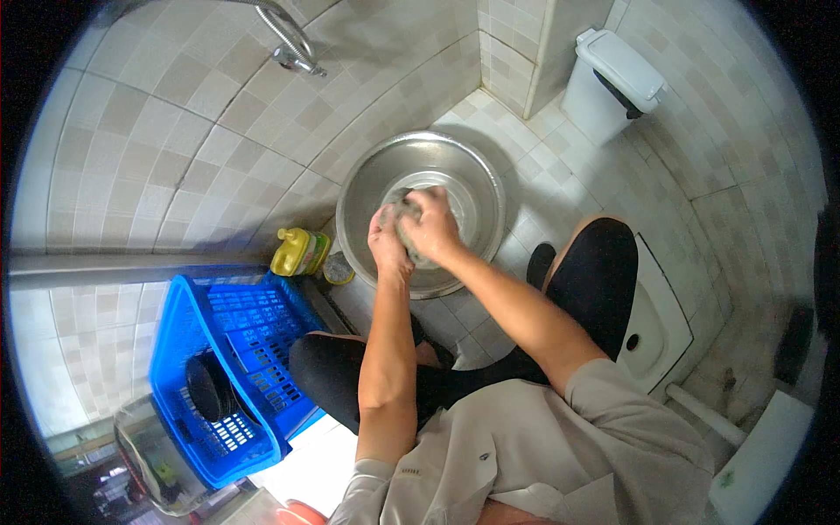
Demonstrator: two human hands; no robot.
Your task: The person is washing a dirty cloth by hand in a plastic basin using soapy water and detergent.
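A large round metal basin (357, 177) sits on the tiled floor before me, with what looks like water in its bottom. Over it, both my hands clasp a crumpled greyish cloth (408, 211). My left hand (388, 241) cups the cloth from the left side. From the right, my right hand (433, 223) presses on it with bent fingers, slightly blurred. The cloth's underside is hidden by the hands.
Left of the basin stand a yellow plastic jug (293, 252) and a small container (338, 268). A blue plastic basket (220, 341) holds black round items. A white lidded bin (604, 98) stands at the upper right, a squat toilet (650, 321) at right. A shower hose (289, 29) hangs above.
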